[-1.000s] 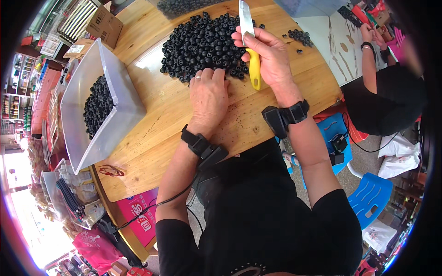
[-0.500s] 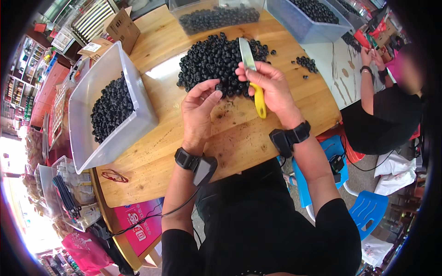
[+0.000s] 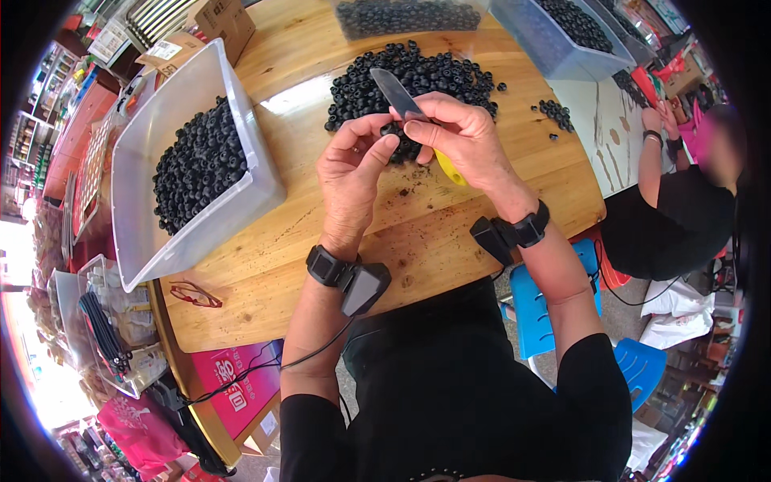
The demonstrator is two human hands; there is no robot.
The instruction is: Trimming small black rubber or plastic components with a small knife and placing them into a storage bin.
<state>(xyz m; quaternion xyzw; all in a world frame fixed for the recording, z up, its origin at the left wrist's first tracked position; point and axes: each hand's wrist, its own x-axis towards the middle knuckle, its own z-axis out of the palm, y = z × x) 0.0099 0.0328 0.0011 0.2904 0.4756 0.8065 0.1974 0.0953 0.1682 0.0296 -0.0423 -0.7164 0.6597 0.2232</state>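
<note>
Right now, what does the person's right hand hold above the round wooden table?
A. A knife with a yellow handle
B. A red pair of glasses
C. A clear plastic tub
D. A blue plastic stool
A: the right hand grips a knife with a yellow handle, its grey blade pointing up-left over the pile of small black round pieces.

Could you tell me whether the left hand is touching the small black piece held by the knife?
Touching. The head view shows the left hand pinching the black piece with thumb and fingertips, against the knife held in the right hand.

Sunlit round wooden table [image 3: 241, 289], blue plastic stools [image 3: 530, 313] beside it.
</note>
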